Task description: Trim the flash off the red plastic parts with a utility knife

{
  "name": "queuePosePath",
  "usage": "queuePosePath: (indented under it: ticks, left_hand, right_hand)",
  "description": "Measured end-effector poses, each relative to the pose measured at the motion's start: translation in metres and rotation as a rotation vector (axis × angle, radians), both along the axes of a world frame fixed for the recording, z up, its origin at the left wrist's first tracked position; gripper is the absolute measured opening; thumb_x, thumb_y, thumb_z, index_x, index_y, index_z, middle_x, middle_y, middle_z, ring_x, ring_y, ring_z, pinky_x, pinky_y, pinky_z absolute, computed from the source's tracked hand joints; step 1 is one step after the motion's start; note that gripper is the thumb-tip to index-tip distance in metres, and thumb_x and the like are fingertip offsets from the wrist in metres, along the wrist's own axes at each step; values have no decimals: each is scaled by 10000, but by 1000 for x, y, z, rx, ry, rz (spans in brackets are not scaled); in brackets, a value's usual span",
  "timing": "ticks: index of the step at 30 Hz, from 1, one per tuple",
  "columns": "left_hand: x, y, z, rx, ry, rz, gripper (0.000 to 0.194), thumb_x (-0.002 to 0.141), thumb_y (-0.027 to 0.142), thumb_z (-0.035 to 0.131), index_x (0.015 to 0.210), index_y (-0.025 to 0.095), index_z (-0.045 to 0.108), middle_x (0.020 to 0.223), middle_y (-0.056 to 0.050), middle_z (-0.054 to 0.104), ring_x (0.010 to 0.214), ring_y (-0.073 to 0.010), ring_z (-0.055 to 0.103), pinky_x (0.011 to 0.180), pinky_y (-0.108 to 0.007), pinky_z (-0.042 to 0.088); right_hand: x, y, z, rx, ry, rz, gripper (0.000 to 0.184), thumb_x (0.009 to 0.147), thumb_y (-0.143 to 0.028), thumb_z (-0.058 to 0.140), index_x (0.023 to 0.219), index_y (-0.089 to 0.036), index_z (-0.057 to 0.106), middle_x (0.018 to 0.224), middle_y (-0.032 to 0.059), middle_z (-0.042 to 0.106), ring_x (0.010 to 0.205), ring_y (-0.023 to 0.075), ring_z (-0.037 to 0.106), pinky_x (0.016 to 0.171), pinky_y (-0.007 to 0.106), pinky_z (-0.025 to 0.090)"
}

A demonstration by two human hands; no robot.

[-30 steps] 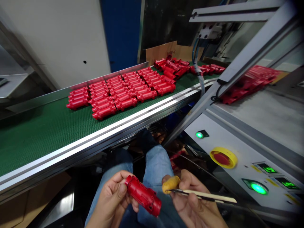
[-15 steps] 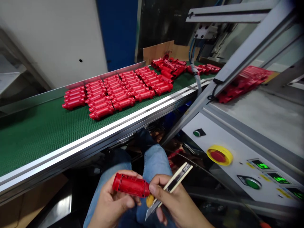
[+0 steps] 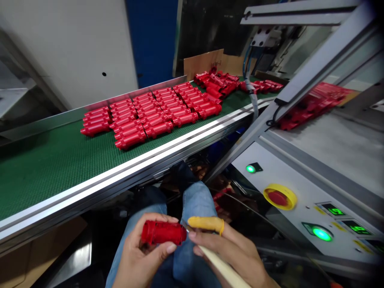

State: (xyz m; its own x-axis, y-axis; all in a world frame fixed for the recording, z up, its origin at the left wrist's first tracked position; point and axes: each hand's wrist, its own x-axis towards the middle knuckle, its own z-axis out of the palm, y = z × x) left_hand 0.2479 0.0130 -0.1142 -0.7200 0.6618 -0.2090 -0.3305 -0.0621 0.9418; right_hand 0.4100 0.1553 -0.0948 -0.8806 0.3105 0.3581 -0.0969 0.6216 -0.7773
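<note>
A red ribbed plastic cylinder [image 3: 166, 233] lies sideways in my left hand [image 3: 143, 250], its thumb below and fingers behind. My right hand [image 3: 232, 248] grips a utility knife [image 3: 220, 264] with a pale handle running down toward the lower edge. The blade end points at the right end of the cylinder and appears to meet it; my fingers partly hide it. A yellow finger cot [image 3: 205, 224] covers one finger of my right hand.
Beyond my knees runs a green conveyor belt [image 3: 57, 160] with a metal edge, bearing rows of red cylinders [image 3: 156, 110] and a loose heap [image 3: 220, 84]. At right stands a control panel [image 3: 288, 228] with a yellow-ringed red button [image 3: 280, 197] under a metal frame.
My right hand has turned the knife, so its blade now faces the cylinder's right end instead of pointing down-left. Two green buttons on the panel have lit up.
</note>
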Motion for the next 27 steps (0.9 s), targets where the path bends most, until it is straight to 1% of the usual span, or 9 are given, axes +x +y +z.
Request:
queuePosePath:
  ticks: [4, 7, 11, 16, 19, 22, 25, 27]
  left_hand:
    - [-5, 2, -3, 104, -281, -28, 407, 644, 300, 953, 957, 185, 720, 1005, -100, 803, 730, -212, 715, 617, -286, 590]
    - [-5, 3, -4, 153, -364, -16, 427, 629, 269, 965, 951, 167, 703, 975, -101, 796, 689, -196, 706, 593, -286, 584]
    - [-4, 4, -5, 158, -382, -12, 433, 640, 255, 963, 966, 160, 695, 985, -105, 788, 686, -193, 706, 589, -288, 584]
    - [-3, 4, -4, 151, -374, -8, 442, 629, 264, 969, 961, 162, 696, 984, -101, 784, 690, -192, 704, 583, -283, 580]
    - [-3, 3, -4, 147, -369, 0, 442, 622, 266, 972, 955, 168, 698, 979, -96, 785, 694, -194, 705, 581, -283, 581]
    - [-3, 4, -4, 144, -361, 9, 452, 612, 281, 978, 951, 169, 700, 976, -98, 782, 689, -196, 705, 579, -286, 582]
    - [-3, 4, -3, 141, -353, 13, 445, 615, 281, 976, 950, 171, 704, 974, -96, 784, 685, -190, 701, 583, -282, 583]
    - [-3, 4, -1, 142, -351, 7, 437, 615, 279, 975, 942, 174, 705, 970, -93, 791, 674, -183, 697, 586, -275, 580]
  right_hand:
    - [-5, 0, 0, 78, 79, -71, 517, 843, 13, 695, 1304, -219, 677, 1225, 83, 701, 1027, 139, 747, 922, 151, 633]
    - [-6, -1, 2, 75, 94, -31, 545, 832, 23, 696, 1324, -206, 649, 1216, 82, 698, 1007, 133, 742, 893, 143, 642]
    - [-5, -4, 2, 44, 79, 1, 583, 846, 20, 685, 1370, -224, 611, 1265, 88, 676, 1045, 153, 733, 939, 190, 652]
    - [-5, -6, -3, 40, 59, 14, 602, 842, 44, 679, 1373, -224, 588, 1273, 93, 659, 1076, 153, 722, 956, 193, 647]
    - [-5, -6, -6, 31, 70, 20, 584, 849, 38, 672, 1370, -213, 590, 1270, 99, 655, 1056, 155, 725, 950, 205, 651]
    - [-6, -6, -7, 43, 90, 35, 576, 856, 48, 654, 1377, -187, 583, 1267, 110, 659, 1064, 159, 733, 950, 192, 648]
    - [-8, -7, -6, 39, 88, 27, 563, 862, 48, 655, 1373, -177, 585, 1280, 111, 658, 1095, 154, 734, 986, 177, 631]
    - [-8, -9, -4, 45, 96, 12, 542, 857, 42, 664, 1350, -176, 604, 1260, 104, 673, 1082, 151, 737, 972, 167, 631]
